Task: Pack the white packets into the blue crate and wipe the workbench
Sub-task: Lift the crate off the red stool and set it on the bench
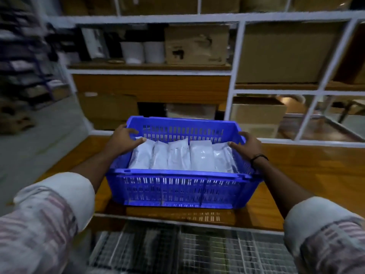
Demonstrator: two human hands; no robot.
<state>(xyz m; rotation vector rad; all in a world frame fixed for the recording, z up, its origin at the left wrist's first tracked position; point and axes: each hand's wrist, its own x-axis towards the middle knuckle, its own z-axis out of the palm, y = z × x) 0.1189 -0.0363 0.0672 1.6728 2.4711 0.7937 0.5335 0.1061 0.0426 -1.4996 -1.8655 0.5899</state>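
Both arms reach forward, sleeves rolled to the forearm, to the blue crate (pixel 183 186) on the wooden table (pixel 308 175). The left grip (pixel 123 142) is closed over the crate's left rim, fingers curled outside, thumb lying inside against the leftmost of the white packets (pixel 181 157). The right grip (pixel 246 145) clasps the right rim likewise, a dark band on its wrist. Between the two grips the packets stand side by side, filling the crate.
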